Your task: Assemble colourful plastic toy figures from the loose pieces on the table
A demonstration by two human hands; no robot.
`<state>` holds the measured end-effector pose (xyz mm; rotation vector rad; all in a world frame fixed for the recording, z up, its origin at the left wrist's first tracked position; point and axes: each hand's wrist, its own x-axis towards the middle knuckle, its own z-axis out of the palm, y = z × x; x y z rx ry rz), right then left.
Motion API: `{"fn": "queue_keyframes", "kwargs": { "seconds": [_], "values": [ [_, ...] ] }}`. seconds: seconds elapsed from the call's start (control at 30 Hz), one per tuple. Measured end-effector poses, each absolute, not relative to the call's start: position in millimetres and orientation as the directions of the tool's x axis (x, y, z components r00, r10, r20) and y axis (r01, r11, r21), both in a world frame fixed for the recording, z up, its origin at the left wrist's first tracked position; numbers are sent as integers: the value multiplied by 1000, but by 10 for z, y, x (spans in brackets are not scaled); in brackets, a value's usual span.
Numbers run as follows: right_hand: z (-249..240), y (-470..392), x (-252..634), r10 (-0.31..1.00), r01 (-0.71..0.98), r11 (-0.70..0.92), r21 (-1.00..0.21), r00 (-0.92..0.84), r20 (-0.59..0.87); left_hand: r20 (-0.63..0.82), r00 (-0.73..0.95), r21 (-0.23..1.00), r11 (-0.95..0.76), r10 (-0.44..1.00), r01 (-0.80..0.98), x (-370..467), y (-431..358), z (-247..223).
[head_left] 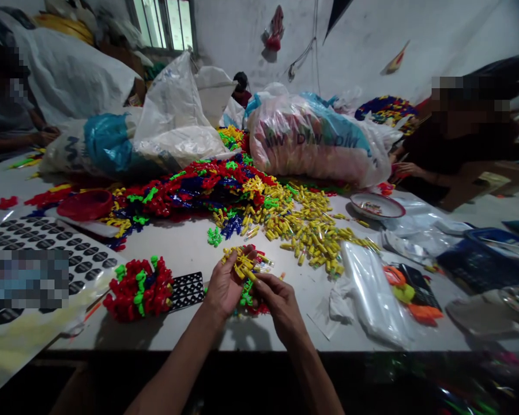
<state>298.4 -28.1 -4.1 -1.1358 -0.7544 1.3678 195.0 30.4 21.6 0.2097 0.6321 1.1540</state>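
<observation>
Both hands (251, 288) around yellow pieces (244, 266), near table edge (259, 346).

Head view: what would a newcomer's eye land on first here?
The heap of red, blue, green and yellow plastic pieces across the table's middle, with bulging clear sacks behind. Nearer, the left hand cups small yellow pieces while the right hand picks at them.

Dim indoor light. Daylight comes through the window (164, 23) at upper left, which is blown out. The desk (190, 248) shows soft shadows under the arms. Plastic bags (311, 138) catch faint glare. Edges bend with wide-angle distortion, corners are dark, and the lower right is blurred.
</observation>
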Motion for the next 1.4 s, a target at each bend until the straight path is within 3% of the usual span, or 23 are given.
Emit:
{"fn": "queue_keyframes", "kwargs": {
  "seconds": [0.23,0.5,0.67,0.9,1.1,1.17,1.23,1.33,1.4],
  "values": [
    [-78,-291,3024,978,-454,-149,-878,61,-197,-349,282,485,430,894,-762,1991,268,240],
    [-54,-262,2873,970,-696,-196,-691,-36,-239,-208,313,468,375,927,-800,1998,220,235],
    [-35,-222,2850,988,-573,-129,-810,-2,-156,-341,327,388,449,881,-805,1978,280,302],
    [23,-247,2951,988,-475,-133,-870,6,-154,-249,253,568,353,935,-744,1996,226,251],
    [82,-251,2878,973,-181,-153,-972,144,-180,-146,87,767,168,985,-620,2016,207,114],
    [71,-213,2941,977,-76,-173,-982,109,-181,-124,50,857,133,991,-499,1962,295,70],
    [44,-132,3090,987,153,-127,-980,113,-110,-60,-40,939,43,997,-341,1870,482,21],
    [-8,117,3402,968,624,-81,-777,234,87,104,-204,994,-96,973,50,1726,912,-96],
    [-37,378,3573,952,800,-157,-579,279,128,138,-238,888,-14,961,460,1676,1201,-210]
  ]
}}
